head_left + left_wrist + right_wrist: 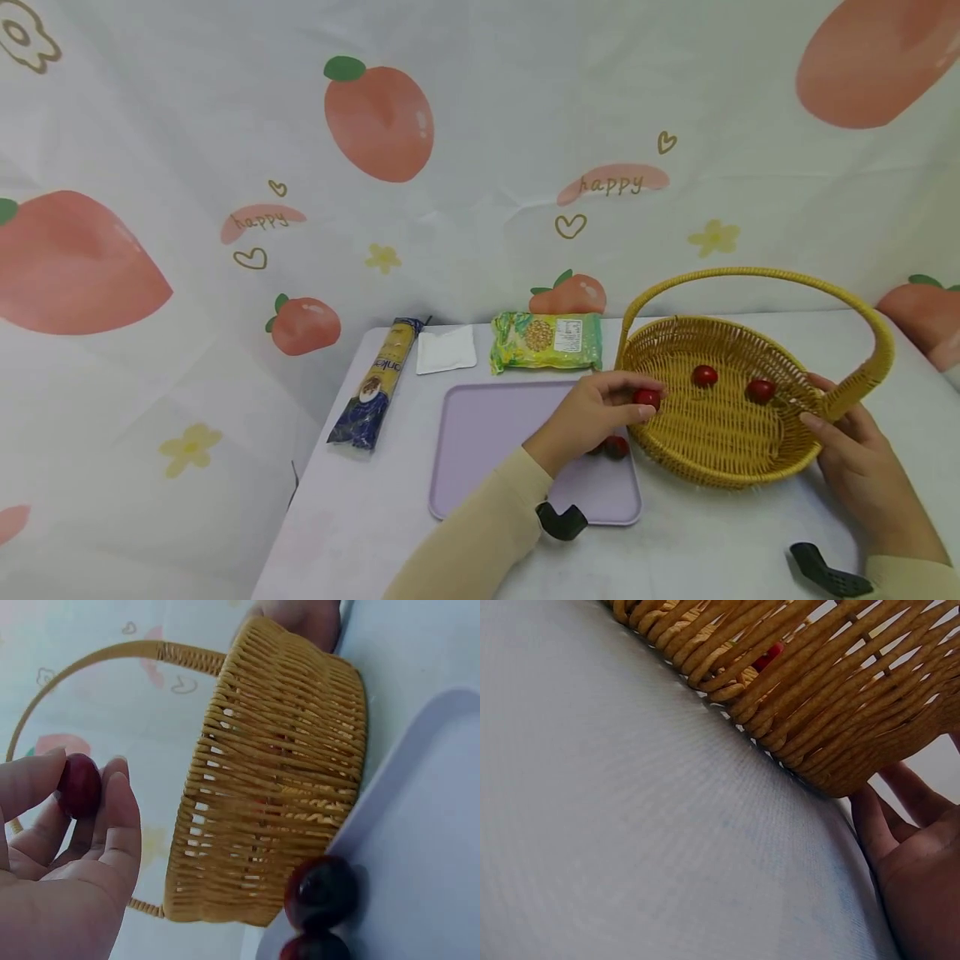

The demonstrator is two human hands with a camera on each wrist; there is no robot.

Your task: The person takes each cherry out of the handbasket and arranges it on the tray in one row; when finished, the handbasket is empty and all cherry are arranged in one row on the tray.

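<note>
My left hand (pixel 588 417) pinches a small, glossy dark-red fruit (pixel 79 786) between thumb and fingertips, just above the left rim of a yellow-brown wicker basket (pixel 720 467). My right hand (pixel 858 454) grips the basket's right side by the foot of its handle, thumb at the rim and fingers outside; part of that hand is hidden by the weave. Inside the basket lie two similar red fruits, a left one (pixel 705 376) and a right one (pixel 761 392). Below my left hand, more dark-red fruits (pixel 322 892) rest on a light purple tray (pixel 480 450).
A green and yellow snack packet (pixel 546 342) lies behind the tray. To its left are a white square packet (pixel 446 349) and a long blue and yellow pasta-like packet (pixel 381 379). A fruit-printed cloth (pixel 480 233) hangs at the table's back edge.
</note>
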